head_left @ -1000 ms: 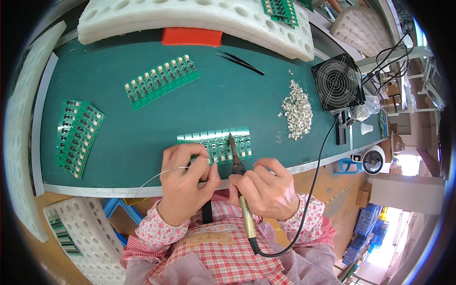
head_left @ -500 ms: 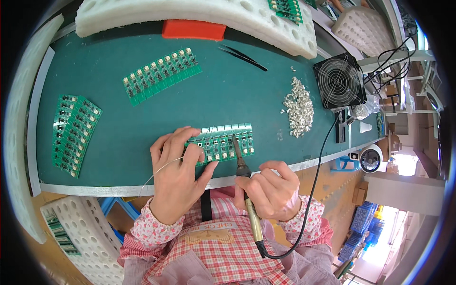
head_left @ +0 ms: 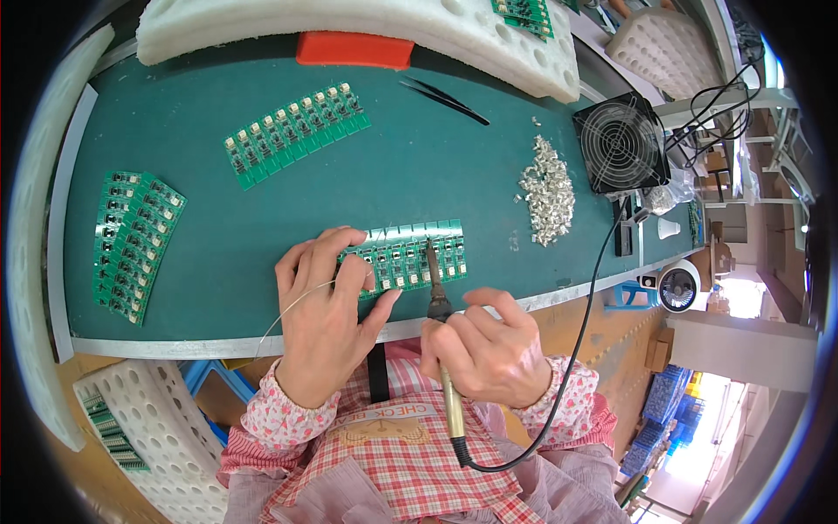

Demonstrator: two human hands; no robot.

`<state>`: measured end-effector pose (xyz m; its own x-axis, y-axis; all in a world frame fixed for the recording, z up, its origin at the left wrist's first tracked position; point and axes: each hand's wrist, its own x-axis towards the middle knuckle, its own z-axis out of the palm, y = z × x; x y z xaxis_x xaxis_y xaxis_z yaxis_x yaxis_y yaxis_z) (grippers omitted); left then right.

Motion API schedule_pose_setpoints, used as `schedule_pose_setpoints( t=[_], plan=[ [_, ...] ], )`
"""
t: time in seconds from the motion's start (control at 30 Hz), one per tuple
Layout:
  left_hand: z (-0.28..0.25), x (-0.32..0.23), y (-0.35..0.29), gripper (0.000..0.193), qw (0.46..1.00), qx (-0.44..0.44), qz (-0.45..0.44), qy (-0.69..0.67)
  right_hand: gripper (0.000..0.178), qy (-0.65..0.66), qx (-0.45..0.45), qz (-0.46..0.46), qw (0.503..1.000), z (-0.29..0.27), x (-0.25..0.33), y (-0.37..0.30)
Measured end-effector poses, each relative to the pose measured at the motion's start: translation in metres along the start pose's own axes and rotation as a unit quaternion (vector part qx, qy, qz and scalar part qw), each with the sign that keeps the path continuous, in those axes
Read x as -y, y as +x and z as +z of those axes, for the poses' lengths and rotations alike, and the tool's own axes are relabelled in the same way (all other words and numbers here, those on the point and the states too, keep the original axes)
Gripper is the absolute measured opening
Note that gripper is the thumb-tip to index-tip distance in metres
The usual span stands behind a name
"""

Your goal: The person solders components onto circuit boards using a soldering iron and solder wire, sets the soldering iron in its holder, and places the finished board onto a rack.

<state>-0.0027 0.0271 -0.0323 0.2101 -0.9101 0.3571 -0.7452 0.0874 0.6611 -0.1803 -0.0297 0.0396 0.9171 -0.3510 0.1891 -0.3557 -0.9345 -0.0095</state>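
My right hand (head_left: 489, 349) is closed round the handle of a soldering iron (head_left: 439, 301), whose tip touches the upper part of a green circuit board panel (head_left: 410, 254). This panel lies near the front edge of the green work mat. At its left end rests my left hand (head_left: 327, 301), fingers bent and pinching a thin solder wire (head_left: 301, 306). The wire's free end curves down toward the table edge; its other end reaches over the board. A second circuit board panel (head_left: 297, 135) lies farther back, and two overlapping panels (head_left: 138, 244) are at the left.
A pile of small silvery parts (head_left: 548, 194) lies right of the boards, beside a black fan (head_left: 620, 144). Black tweezers (head_left: 445, 100) and a red block (head_left: 354, 50) sit at the back before white foam (head_left: 367, 26). The iron's black cable (head_left: 583, 323) loops on the right.
The board and soldering iron sit slightly higher in the picture. My right hand has shifted a little left and up; the iron stays on the panel, and my left hand has barely moved.
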Motion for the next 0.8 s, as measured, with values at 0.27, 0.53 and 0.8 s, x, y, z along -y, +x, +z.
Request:
schedule_pose_setpoints(
  t=[0.27,0.53,0.8],
  plan=[
    [0.001,0.003,-0.004,0.034,1.000,-0.005,0.000,0.004,0.014,0.001,-0.147,0.043,0.988,-0.012,-0.014,-0.024],
    [0.000,-0.006,-0.002,0.035,0.999,-0.004,0.004,0.042,0.020,0.132,-0.236,0.163,0.949,0.003,-0.017,-0.043],
    [0.004,-0.010,-0.005,0.038,0.998,-0.010,-0.015,0.056,0.019,0.138,-0.205,0.114,0.962,0.017,-0.017,-0.029]
  ],
)
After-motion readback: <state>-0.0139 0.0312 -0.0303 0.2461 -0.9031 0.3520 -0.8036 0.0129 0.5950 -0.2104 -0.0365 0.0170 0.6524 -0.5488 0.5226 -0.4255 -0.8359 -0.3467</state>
